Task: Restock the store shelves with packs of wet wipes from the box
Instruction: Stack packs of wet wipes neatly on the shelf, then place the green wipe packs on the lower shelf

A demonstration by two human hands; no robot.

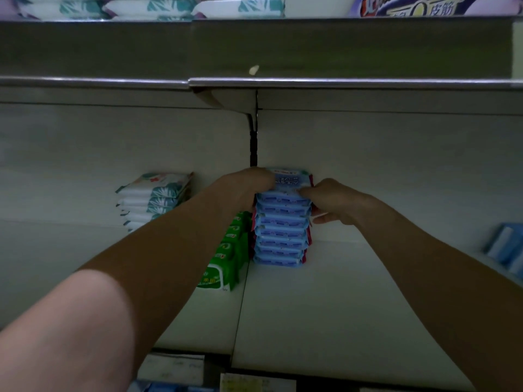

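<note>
A stack of several blue wet-wipe packs [280, 233] stands on the white shelf [325, 306], close to the back wall. The top pack [288, 181] lies flat on the stack. My left hand [249, 188] grips its left end. My right hand [331, 199] pinches its right end, with lower fingers against the stack's side. The box is not in view.
Green wipe packs [226, 258] lie in a row just left of the blue stack. A pile of white and teal packs [152, 199] sits further left. Blue packs [506, 247] are at the right edge. The upper shelf [254, 83] overhangs the space and carries more packs.
</note>
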